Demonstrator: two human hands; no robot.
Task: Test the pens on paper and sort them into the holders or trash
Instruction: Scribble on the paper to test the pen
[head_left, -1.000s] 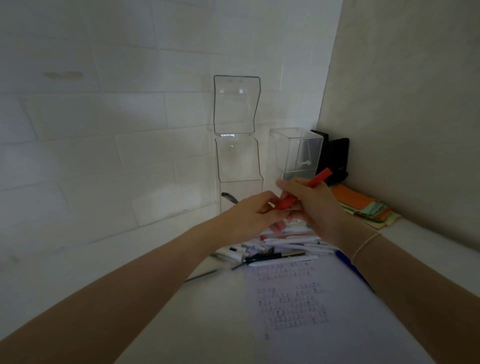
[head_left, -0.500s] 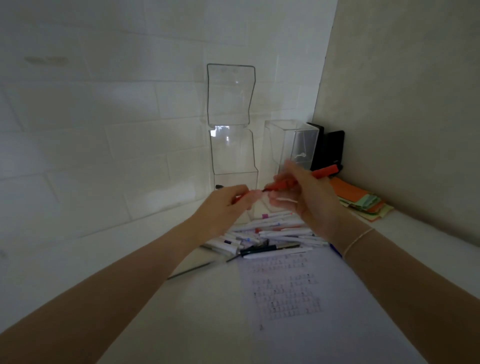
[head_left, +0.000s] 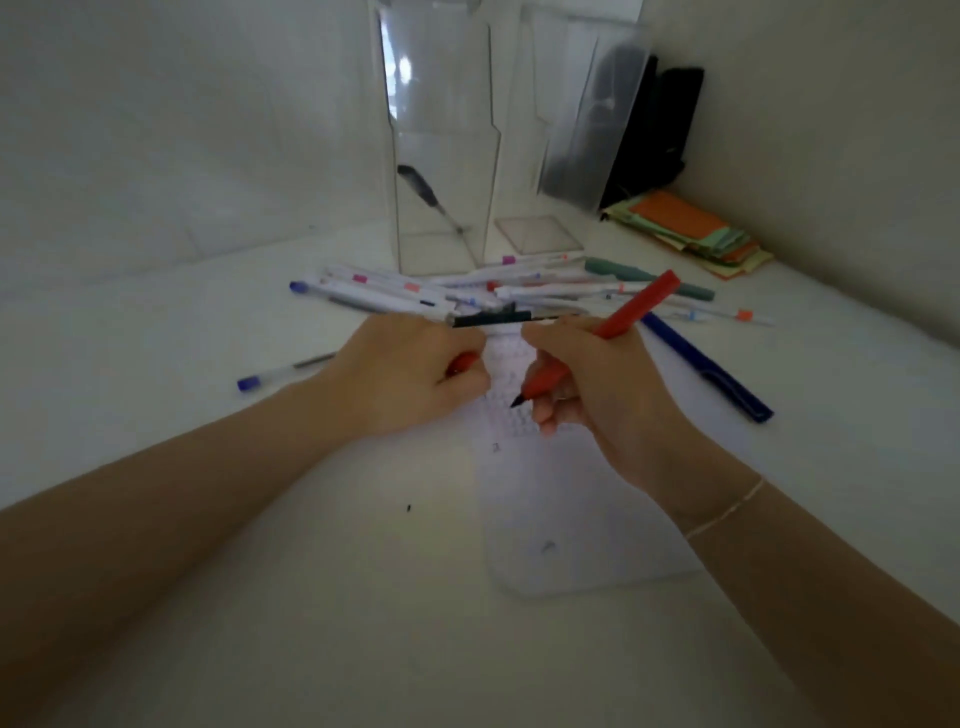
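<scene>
Two bare forearms, no sleeves, reaching in from the near edge. The right wrist wears a thin, pale bracelet (head_left: 727, 512); no rings can be made out.

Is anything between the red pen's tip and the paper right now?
Nothing visible. The right hand holds the uncapped red pen, tip just above the paper. The left hand holds the cap off to the side.

The pen (head_left: 631, 312) being held is bright red-orange with a black tip, and there's a matching red cap (head_left: 462, 362) too. The pile of pens (head_left: 498, 291) is mostly white barrels with purple, pink, red and orange bits, plus a teal-green one (head_left: 644, 275) and a dark navy one (head_left: 711, 371). Sticky notes (head_left: 691, 228) are orange, mint and pale yellow, the holders (head_left: 441, 156) clear, and the paper (head_left: 561, 499) white with tiny dark scribbles on a white table (head_left: 260, 597).
</scene>
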